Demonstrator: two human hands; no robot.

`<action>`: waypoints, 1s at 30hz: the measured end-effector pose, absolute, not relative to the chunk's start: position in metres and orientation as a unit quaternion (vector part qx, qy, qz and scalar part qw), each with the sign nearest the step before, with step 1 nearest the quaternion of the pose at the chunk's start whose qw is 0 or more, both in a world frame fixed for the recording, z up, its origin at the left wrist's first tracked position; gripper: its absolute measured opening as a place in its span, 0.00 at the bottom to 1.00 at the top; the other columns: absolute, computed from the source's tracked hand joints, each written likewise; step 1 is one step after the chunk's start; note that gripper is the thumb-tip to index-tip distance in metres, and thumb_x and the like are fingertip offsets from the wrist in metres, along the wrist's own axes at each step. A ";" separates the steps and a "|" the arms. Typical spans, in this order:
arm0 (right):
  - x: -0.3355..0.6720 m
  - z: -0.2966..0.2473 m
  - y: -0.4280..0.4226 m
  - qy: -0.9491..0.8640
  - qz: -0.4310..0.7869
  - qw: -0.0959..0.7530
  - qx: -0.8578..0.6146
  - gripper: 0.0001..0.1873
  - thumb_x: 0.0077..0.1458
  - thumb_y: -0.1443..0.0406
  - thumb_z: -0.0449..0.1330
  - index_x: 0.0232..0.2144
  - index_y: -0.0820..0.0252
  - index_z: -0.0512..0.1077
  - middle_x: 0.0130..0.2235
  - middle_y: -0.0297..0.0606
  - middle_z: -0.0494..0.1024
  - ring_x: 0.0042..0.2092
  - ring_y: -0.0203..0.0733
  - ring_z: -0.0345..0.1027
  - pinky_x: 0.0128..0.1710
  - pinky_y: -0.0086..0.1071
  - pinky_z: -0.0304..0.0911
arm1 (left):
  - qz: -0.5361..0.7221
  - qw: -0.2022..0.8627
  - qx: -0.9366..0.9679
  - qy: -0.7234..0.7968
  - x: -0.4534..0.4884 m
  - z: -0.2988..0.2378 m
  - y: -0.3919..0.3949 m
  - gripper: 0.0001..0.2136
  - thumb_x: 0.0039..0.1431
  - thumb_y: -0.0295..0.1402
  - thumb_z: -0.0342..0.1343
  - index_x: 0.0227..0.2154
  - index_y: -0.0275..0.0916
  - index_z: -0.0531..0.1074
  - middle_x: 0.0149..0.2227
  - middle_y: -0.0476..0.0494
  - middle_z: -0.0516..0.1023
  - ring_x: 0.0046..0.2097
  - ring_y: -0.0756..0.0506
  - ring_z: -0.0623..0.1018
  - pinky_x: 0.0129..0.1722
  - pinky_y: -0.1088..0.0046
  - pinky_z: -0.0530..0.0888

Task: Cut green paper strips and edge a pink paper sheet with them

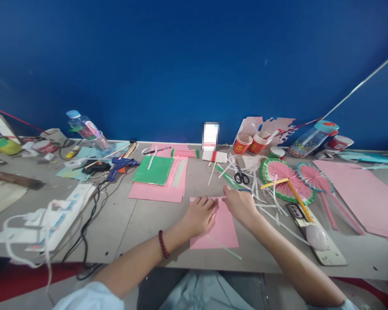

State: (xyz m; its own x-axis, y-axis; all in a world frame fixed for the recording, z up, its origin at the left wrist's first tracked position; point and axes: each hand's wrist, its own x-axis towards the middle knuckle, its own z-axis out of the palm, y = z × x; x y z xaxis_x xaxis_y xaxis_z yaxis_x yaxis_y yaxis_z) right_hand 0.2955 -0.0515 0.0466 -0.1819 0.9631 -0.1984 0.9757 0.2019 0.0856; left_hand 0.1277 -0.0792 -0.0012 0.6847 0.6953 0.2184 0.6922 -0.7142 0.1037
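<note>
A sheet of pink paper [226,229] lies on the grey table in front of me. My left hand [201,216] rests on its upper left part, fingers curled together at the top edge. At the top right corner of that sheet, my right hand [242,206] is closed, with thumb and fingertips at the edge; part of the grip is hidden. A thin pale green strip [228,249] runs from below my left hand past the sheet's lower edge. Black-handled scissors [241,176] lie just beyond my right hand, among white paper strips [255,185].
A green paper packet [152,170] lies on pink sheets at left, near a blue glue gun [121,167]. A white power strip [67,213] and cables occupy the far left. At right are watermelon-patterned paper fans [274,170], a phone [296,211] and pink sheets [358,193]. Red cups [242,144] stand behind.
</note>
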 end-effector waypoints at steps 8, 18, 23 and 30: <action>0.298 0.050 -0.049 0.774 -0.051 0.133 0.617 0.11 0.58 0.67 0.50 0.43 0.64 0.66 0.34 0.48 0.78 0.38 0.49 0.74 0.31 0.32 0.59 | 0.120 0.005 0.919 0.375 0.127 -0.003 -0.079 0.18 0.62 0.32 0.43 0.54 0.35 0.61 0.41 0.40 0.69 0.43 0.42 0.67 0.43 0.63 0.66; 0.308 0.051 -0.046 0.771 -0.092 0.125 0.617 0.13 0.56 0.70 0.47 0.43 0.63 0.64 0.36 0.46 0.78 0.39 0.47 0.73 0.31 0.32 0.56 | 0.113 0.013 0.919 0.378 0.127 0.001 -0.079 0.20 0.62 0.33 0.44 0.56 0.36 0.58 0.41 0.40 0.68 0.44 0.42 0.67 0.44 0.65 0.65; 0.311 0.049 -0.044 0.770 -0.095 0.109 0.621 0.11 0.57 0.68 0.47 0.41 0.61 0.66 0.36 0.45 0.78 0.39 0.47 0.73 0.32 0.31 0.56 | 0.117 0.014 0.916 0.383 0.127 -0.001 -0.079 0.20 0.62 0.33 0.44 0.57 0.36 0.58 0.42 0.40 0.68 0.45 0.41 0.67 0.44 0.64 0.65; 0.308 0.055 -0.044 0.764 -0.084 0.114 0.630 0.13 0.57 0.70 0.47 0.40 0.61 0.69 0.35 0.46 0.78 0.39 0.47 0.73 0.32 0.32 0.57 | 0.121 0.011 0.918 0.378 0.127 -0.002 -0.079 0.21 0.61 0.33 0.44 0.57 0.35 0.58 0.42 0.39 0.69 0.44 0.42 0.67 0.44 0.64 0.65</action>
State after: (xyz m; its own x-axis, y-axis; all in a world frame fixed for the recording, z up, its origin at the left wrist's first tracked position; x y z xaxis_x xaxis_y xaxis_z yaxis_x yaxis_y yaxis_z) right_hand 0.3077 -0.0444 0.0551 -0.1806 0.9429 -0.2799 0.9812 0.1924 0.0151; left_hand 0.1269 -0.0792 -0.0015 0.6857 0.6958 0.2137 0.6907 -0.7146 0.1104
